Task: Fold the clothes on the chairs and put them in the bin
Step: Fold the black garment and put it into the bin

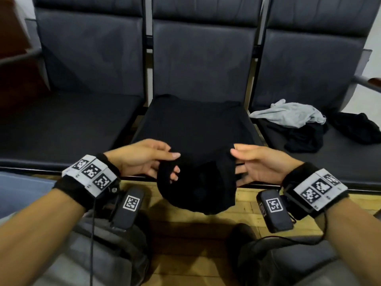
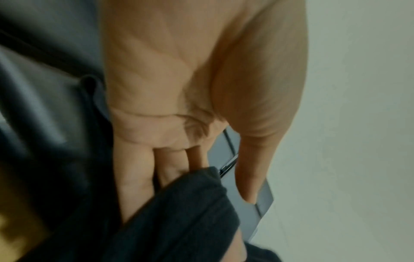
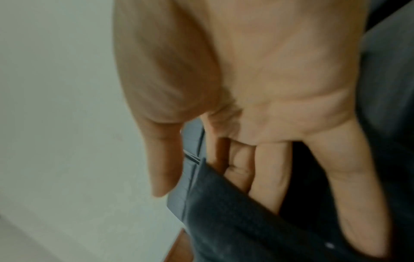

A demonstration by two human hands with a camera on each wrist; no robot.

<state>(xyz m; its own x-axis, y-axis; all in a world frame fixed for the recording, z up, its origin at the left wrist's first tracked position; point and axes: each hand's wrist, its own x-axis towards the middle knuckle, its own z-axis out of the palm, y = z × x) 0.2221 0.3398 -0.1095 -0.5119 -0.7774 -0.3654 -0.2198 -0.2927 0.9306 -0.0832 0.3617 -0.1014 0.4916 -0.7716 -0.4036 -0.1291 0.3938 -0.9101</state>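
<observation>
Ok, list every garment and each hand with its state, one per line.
black garment: held up by both hands, hanging, unfolded
left hand: pinches its left edge
right hand: pinches its right edge
grey garment: crumpled on right chair
black clothes: heaped beside it, unfolded

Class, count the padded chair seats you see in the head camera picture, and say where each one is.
3: left dark padded chair seat, middle seat under a black garment, right seat bearing loose clothes. More may lie outside the frame.
</observation>
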